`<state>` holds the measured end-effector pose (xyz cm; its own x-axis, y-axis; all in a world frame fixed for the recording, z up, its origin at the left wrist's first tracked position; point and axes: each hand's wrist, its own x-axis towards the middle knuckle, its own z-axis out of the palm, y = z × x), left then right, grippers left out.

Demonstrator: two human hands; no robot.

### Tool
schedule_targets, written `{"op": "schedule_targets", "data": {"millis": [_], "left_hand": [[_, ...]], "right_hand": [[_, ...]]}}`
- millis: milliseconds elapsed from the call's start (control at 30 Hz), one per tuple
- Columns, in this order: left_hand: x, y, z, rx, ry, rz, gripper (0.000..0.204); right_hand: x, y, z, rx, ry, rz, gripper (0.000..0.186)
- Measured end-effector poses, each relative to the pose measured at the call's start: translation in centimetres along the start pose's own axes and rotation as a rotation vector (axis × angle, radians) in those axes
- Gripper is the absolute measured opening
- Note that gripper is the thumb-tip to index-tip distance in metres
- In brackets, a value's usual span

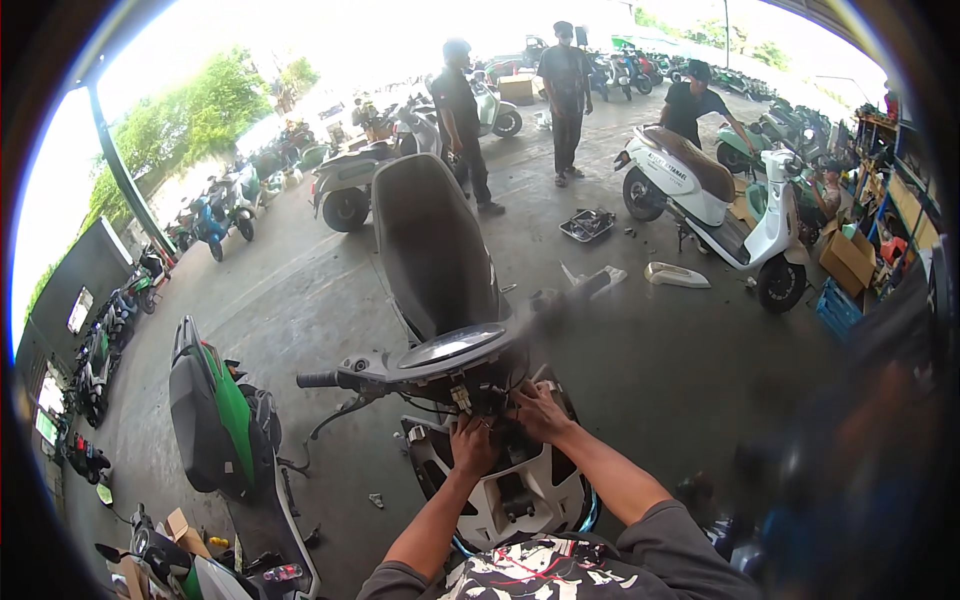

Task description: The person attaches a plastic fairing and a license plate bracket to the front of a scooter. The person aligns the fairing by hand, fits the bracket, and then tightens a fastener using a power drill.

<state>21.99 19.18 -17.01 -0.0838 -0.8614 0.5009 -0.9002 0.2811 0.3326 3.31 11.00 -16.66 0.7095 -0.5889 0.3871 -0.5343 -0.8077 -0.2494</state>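
Note:
In front of me stands a scooter with its front panels off, its round instrument display [455,346] facing up and its handlebar grip [318,380] out to the left. Under the display, wiring and a pale connector [461,398] lie exposed. My left hand [472,445] is just below that connector, fingers curled in at the wires; what they pinch is hidden. My right hand [540,412] reaches in from the right, fingers bent against the dark parts below the display; whatever it grips is too small to make out. Below both hands is the white-and-black front body [515,495].
A green-and-black scooter [215,420] stands close on my left. Behind my scooter's seat [430,245], several people stand among parked scooters. To the right are a white scooter [715,200], a tray of parts [587,225], loose panels [677,275] and a blue crate [838,310].

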Motion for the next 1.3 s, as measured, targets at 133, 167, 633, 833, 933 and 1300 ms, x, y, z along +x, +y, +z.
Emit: {"op": "schedule_targets", "data": {"millis": [133,167,633,833,933,1300], "left_hand": [[-0.1,-0.5,0.2,0.021,-0.017,-0.011,0.029],[-0.1,-0.5,0.3,0.045,0.01,0.008,0.03],[-1.0,-0.4,0.9,0.1,0.022,-0.012,0.038],[-0.9,-0.1,1.7,0.214,0.066,0.065,0.04],[-1.8,0.0,1.9,0.248,0.115,0.015,0.04],[-0.6,0.6,0.5,0.223,0.087,0.048,0.043]], "right_hand": [[0.1,-0.9,0.0,-0.083,-0.002,-0.004,0.025],[0.1,-0.9,0.0,-0.086,-0.007,-0.004,0.028],[-0.3,-0.3,4.0,-0.111,0.151,-0.082,0.028],[0.3,2.6,4.9,0.0,0.141,-0.244,0.026],[0.9,2.4,4.7,0.02,0.116,-0.279,0.027],[1.3,3.9,3.4,0.074,0.022,-0.445,0.035]]}}
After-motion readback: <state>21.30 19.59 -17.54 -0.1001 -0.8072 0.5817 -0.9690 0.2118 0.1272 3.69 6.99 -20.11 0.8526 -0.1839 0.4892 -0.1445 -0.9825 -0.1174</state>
